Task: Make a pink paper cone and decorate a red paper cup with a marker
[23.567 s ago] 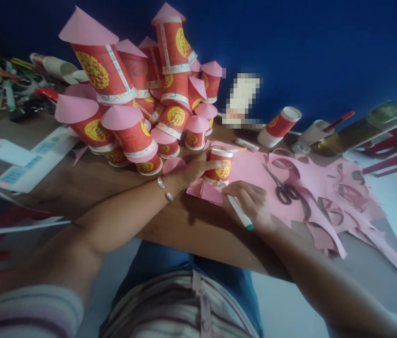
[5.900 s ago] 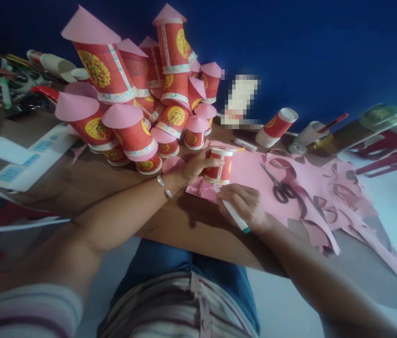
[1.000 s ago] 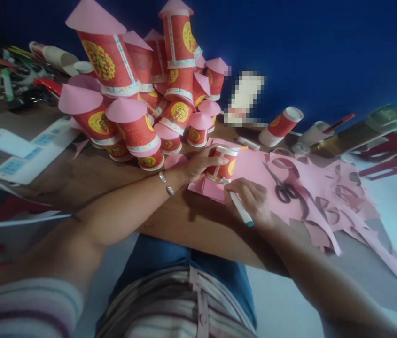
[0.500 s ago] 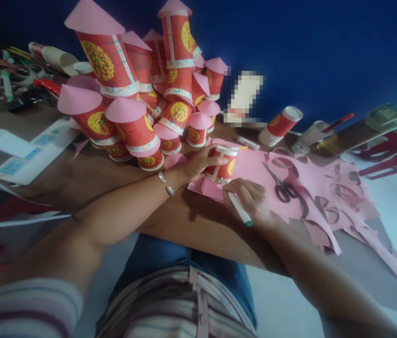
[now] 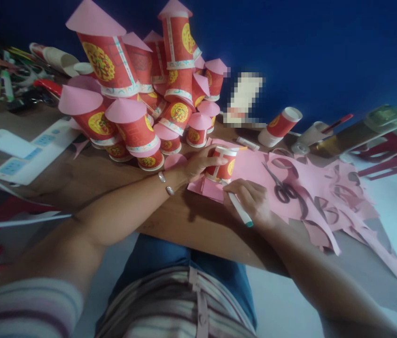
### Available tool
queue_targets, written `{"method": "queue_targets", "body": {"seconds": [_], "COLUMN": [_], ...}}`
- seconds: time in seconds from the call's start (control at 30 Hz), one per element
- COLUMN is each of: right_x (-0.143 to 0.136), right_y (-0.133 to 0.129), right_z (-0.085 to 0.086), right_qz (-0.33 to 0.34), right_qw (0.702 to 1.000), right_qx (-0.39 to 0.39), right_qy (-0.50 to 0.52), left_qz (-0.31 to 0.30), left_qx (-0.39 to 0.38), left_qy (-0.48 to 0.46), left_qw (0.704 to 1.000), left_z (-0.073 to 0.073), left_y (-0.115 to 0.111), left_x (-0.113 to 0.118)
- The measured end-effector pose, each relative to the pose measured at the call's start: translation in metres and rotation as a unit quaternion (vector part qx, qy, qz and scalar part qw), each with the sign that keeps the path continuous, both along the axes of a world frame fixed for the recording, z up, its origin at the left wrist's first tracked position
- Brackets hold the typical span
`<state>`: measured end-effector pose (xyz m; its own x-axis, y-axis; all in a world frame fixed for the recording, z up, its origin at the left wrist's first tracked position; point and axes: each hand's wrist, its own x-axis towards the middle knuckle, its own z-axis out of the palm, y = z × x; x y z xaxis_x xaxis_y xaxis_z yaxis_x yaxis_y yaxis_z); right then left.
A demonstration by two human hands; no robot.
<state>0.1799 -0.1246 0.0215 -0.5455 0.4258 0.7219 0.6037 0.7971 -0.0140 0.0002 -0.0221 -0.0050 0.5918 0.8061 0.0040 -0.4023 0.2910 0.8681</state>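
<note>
My left hand (image 5: 200, 165) is closed around a red paper cup (image 5: 222, 162) with a white stripe and a yellow emblem, tilted over pink paper on the table. In my right hand (image 5: 249, 199) is a white marker pen (image 5: 239, 209) with a green end, its tip close to the cup's white lower rim. Whether the tip touches the rim I cannot tell. Small pink paper pieces (image 5: 212, 190) lie beneath the cup. Black-handled scissors (image 5: 285, 191) rest on the pink sheet (image 5: 251, 169), to the right of my right hand.
Stacked red cups with pink cone tops (image 5: 128, 119) rise at the back left. A white power strip (image 5: 31, 152) lies at the left. Pink paper scraps (image 5: 346, 192) spread rightward. A stack of cups (image 5: 280, 126) and a white roll (image 5: 247, 143) are behind the sheet.
</note>
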Motion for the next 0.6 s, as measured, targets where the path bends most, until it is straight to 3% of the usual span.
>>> {"method": "queue_targets", "body": {"seconds": [0.4, 0.6], "right_x": [0.0003, -0.0005], "right_y": [-0.0013, -0.0038], "right_z": [0.0014, 0.0048], "right_qz": [-0.001, 0.052], "right_qw": [1.000, 0.998], "right_qx": [-0.002, -0.002], "right_qy": [0.010, 0.031], "left_qz": [0.001, -0.004], "left_qx": [0.004, 0.016], "left_qy": [0.007, -0.013], "left_qw": [1.000, 1.000], "left_z": [0.0052, 0.0051], "left_y": [-0.0018, -0.0003], "left_x": [-0.0005, -0.0006]}}
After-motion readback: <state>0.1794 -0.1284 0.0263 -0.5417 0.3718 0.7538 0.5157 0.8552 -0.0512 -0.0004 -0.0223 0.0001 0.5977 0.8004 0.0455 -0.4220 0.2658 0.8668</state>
